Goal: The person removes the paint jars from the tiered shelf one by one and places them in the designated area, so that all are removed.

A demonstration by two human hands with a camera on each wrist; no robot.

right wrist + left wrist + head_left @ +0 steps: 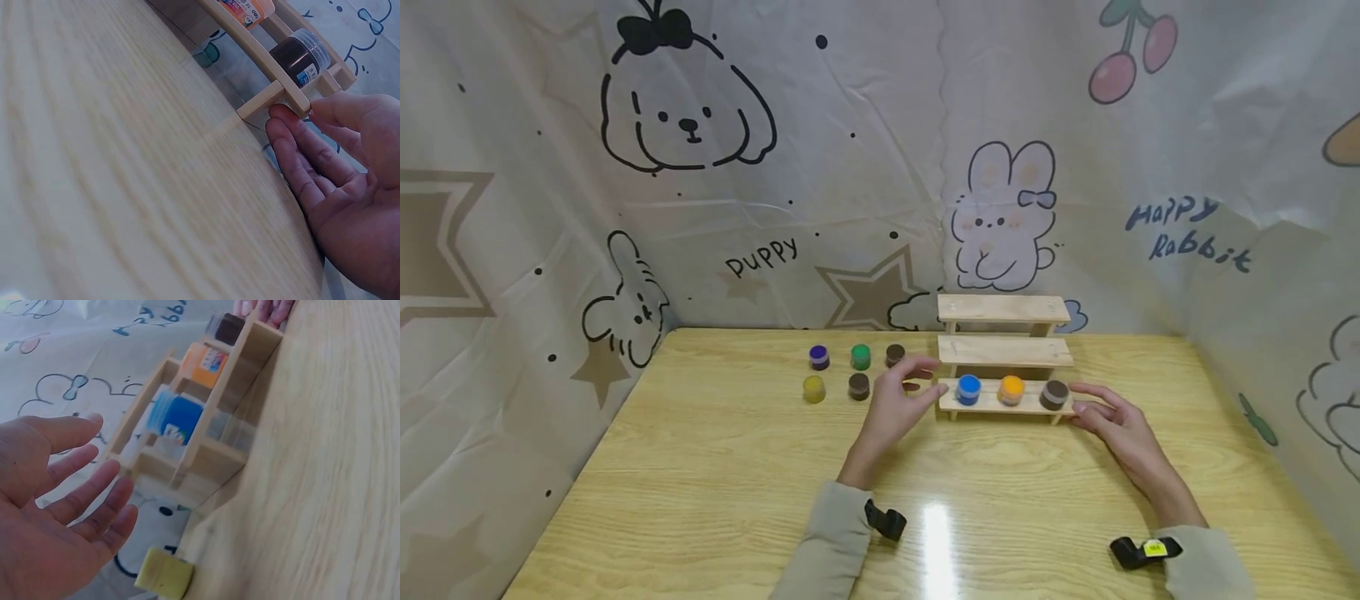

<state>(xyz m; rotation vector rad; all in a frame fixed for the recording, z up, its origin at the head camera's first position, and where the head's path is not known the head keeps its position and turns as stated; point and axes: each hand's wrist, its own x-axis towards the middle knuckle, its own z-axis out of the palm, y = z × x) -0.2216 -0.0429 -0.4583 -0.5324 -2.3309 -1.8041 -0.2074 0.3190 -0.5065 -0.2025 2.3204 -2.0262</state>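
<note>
A three-step wooden stand point(1004, 351) stands at the back of the table. On its lowest step sit a blue paint jar point(967, 390), an orange paint jar point(1011, 391) and a dark paint jar point(1055, 395), spaced left to right. My right hand point(1116, 429) pinches the right end of that lowest step; its thumb and fingertips point(284, 115) lie on either side of the wood. At the left end, my left hand point(895, 404) is spread with relaxed fingers close to the step and holds nothing. Whether its fingertips touch the wood I cannot tell.
Left of the stand are more paint jars: purple point(819, 357), green point(861, 357), yellow point(814, 388) and dark ones point(859, 386), partly hidden by the left hand. A printed cloth point(865, 192) hangs behind the wooden table point(700, 483).
</note>
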